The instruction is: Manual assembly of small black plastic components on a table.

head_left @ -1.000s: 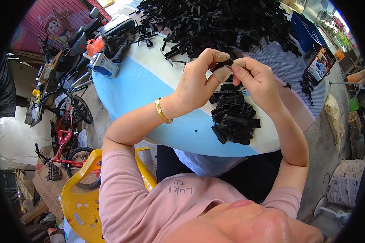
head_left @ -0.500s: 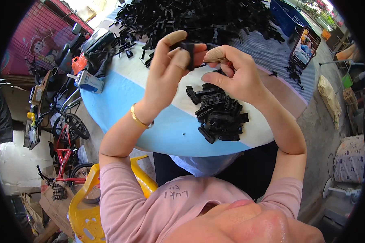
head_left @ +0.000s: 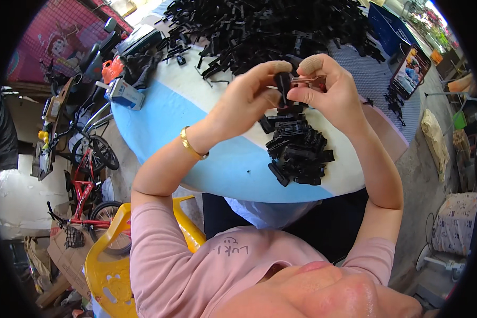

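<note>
My left hand (head_left: 249, 98) and my right hand (head_left: 331, 93) meet above the round table (head_left: 196, 138). Together they pinch a small black plastic part (head_left: 284, 87) with a copper-coloured metal piece (head_left: 306, 81) sticking out toward the right hand. A gold bangle (head_left: 192, 147) sits on my left wrist. Just below the hands lies a small heap of black plastic parts (head_left: 298, 151) on the table's near edge. A much larger pile of black parts (head_left: 265, 26) covers the far side of the table.
A phone (head_left: 408, 74) stands propped at the table's right. Tools and a small box (head_left: 124, 93) lie at its left edge. A yellow plastic chair (head_left: 106, 265) is under me. Bicycles (head_left: 87, 180) stand on the floor to the left.
Both hands have lifted the part slightly and stay joined on it; the view has tilted, so the small heap now sits lower under the hands.
</note>
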Action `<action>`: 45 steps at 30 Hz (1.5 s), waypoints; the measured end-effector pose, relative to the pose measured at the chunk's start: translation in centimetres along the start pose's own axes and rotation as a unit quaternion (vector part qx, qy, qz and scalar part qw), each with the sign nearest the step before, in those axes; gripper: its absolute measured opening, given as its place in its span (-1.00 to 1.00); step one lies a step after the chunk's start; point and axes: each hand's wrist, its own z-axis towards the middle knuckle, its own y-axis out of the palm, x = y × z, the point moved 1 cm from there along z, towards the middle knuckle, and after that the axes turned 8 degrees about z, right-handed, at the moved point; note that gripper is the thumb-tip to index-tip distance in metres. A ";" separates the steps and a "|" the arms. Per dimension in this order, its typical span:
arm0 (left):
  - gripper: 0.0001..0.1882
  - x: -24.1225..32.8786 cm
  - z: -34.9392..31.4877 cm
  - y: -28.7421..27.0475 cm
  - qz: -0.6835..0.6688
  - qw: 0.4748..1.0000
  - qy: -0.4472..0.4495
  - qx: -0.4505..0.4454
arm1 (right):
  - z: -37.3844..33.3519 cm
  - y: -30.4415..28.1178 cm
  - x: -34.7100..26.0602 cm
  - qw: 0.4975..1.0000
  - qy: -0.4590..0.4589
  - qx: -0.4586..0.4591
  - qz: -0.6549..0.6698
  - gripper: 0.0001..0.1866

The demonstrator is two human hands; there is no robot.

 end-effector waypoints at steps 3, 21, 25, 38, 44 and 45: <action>-0.51 0.9 -0.5 1.1 -0.001 0.999 0.033 0.001 | 0.3 -0.1 0.6 0.998 0.051 -0.021 -0.008 -0.70; -0.70 0.0 -0.5 0.5 -0.017 0.994 0.026 0.102 | -0.2 1.3 0.0 0.989 0.129 -0.036 0.058 -0.82; -0.75 0.0 -0.6 0.7 0.050 0.989 0.044 0.132 | -0.3 1.5 0.2 0.984 0.160 -0.032 0.073 -0.82; -0.42 0.5 -0.8 1.5 0.239 0.967 0.084 0.020 | 3.6 -4.9 1.8 0.983 -0.037 0.012 -0.181 -0.82; -0.52 -0.4 -0.6 1.6 0.310 0.915 0.253 -0.043 | 3.6 -2.2 4.7 0.852 0.052 -0.023 -0.520 -0.69; -0.58 -0.2 -0.5 1.4 0.278 0.939 0.201 -0.036 | 3.6 -2.5 5.4 0.849 0.058 -0.017 -0.525 -0.69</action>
